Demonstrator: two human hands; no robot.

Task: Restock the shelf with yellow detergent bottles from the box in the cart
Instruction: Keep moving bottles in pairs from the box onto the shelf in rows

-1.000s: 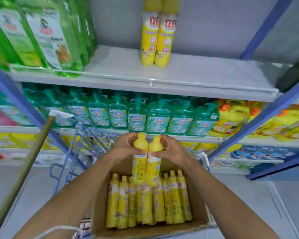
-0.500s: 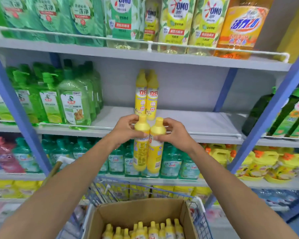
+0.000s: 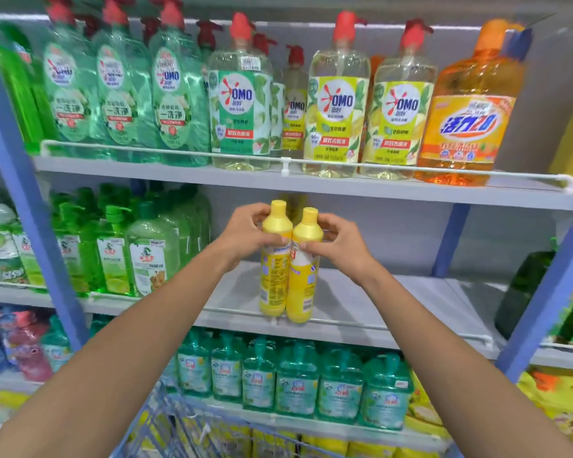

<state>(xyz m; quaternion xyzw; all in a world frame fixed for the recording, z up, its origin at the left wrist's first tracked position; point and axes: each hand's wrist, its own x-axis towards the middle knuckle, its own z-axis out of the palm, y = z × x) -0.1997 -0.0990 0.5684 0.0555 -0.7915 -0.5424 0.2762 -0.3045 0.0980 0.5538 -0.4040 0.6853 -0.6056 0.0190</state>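
Over the middle shelf: two yellow detergent bottles are up at shelf height, side by side and touching, both upright
Left hand (image 3: 245,231): wrapped round the neck of the left yellow bottle (image 3: 273,276), fingers curled tight just under its cap
Right hand (image 3: 336,241): clamped on the neck of the right yellow bottle (image 3: 301,282), thumb on the near side, fingers curled behind
Bottle bases: down by the white front rail of the middle shelf (image 3: 394,289); whether they touch the board or hang just above it, cannot tell
Behind the pair: a sliver of yellow shows past the caps, too hidden to say what it is
Middle shelf, left: green pump bottles (image 3: 146,256) packed in a block, well apart from the hands
Middle shelf, right: bare grey board, then a dark green bottle (image 3: 523,292) at the far right edge
Top shelf: clear green and pale yellow OMO bottles (image 3: 339,104) with red pumps, and one orange bottle (image 3: 470,117) on the right
Lower shelf: a row of teal pump bottles (image 3: 295,381) right under the hands
Bottom of view: blue wire of the cart (image 3: 192,431) between the forearms; box out of sight
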